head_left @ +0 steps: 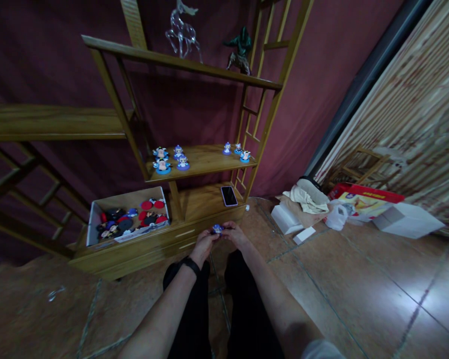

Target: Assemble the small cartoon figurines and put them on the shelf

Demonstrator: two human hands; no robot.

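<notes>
Head view: fingers of your left hand and right hand both grip one small purple figurine, held just in front of the low cabinet. Seven other figurines stand on the shelf, four left, three right. Box of red-based pieces sits left; phone lies right.

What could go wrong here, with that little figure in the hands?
The small figurine might slip from the left-hand grip and right-hand grip, perhaps hitting the tiled floor. The front-left blue-based figurine stands near the front edge of its shelf, so a bump could topple it.
</notes>
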